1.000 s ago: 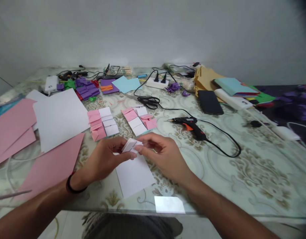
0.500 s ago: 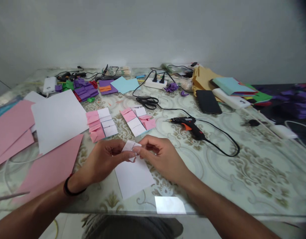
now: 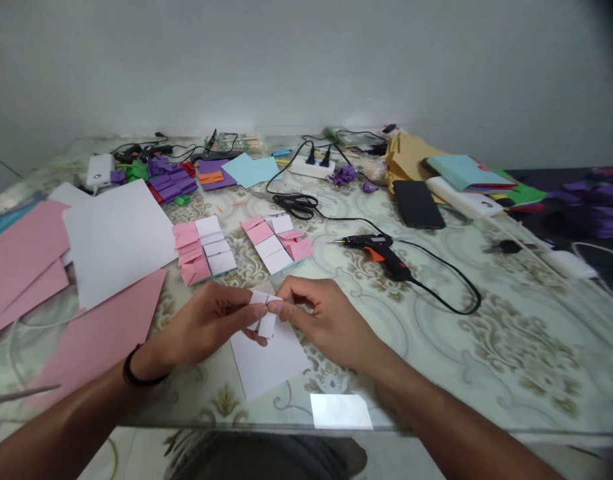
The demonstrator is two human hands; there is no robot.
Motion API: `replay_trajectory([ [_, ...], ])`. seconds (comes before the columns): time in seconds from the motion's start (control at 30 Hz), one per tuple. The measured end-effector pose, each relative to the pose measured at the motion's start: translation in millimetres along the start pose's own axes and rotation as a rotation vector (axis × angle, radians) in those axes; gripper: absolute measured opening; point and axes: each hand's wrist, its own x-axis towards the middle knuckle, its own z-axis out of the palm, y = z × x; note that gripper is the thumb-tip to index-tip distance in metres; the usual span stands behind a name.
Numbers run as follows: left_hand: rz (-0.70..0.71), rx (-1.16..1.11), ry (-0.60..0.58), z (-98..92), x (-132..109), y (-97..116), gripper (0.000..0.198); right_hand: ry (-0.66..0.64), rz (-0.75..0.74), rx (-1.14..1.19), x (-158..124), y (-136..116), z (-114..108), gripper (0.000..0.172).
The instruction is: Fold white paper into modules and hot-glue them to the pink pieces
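Note:
Between my two hands is a small piece of folded white paper (image 3: 266, 325), with creases and flaps showing. My left hand (image 3: 221, 319) pinches its left side between thumb and fingers. On the other side, my right hand (image 3: 319, 317) grips the upper right edge with thumb and forefinger. Under the hands a plain white sheet (image 3: 271, 370) lies flat on the table. Just beyond them are two pieces covered in pink and white folded squares, one on the left (image 3: 204, 250) and one on the right (image 3: 277, 243).
A glue gun (image 3: 379, 252) with its cord lies to the right, near black-handled scissors (image 3: 296, 205) and a phone (image 3: 418, 204). White paper (image 3: 119, 243) and pink sheets (image 3: 101, 333) cover the left. A power strip (image 3: 311, 167) and purple folded papers (image 3: 171, 181) sit farther back.
The folded white paper has turned between my fingers, and more of its flat, creased face now shows. Both hands stay in nearly the same place.

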Motion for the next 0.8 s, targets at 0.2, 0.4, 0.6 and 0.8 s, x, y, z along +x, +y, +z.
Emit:
replay_trajectory([
  [0.2, -0.026, -0.017, -0.089, -0.1, 0.4, 4.6, 0.037, -0.053, 0.114, 0.186, -0.5, 1.3, 2.7, 0.034],
  [0.4, 0.004, -0.089, -0.023, 1.7, -0.5, 7.3, 0.038, -0.042, 0.097, 0.183, -0.1, -1.1, 4.7, 0.033],
  [0.6, 0.026, 0.012, -0.021, 2.1, 0.4, 7.5, 0.037, -0.066, 0.074, 0.117, -2.7, -0.3, 3.9, 0.031],
  [0.8, 0.041, 0.024, 0.086, 1.6, -2.1, 5.2, 0.039, -0.109, 0.078, 0.047, -2.7, -1.0, 3.7, 0.031],
])
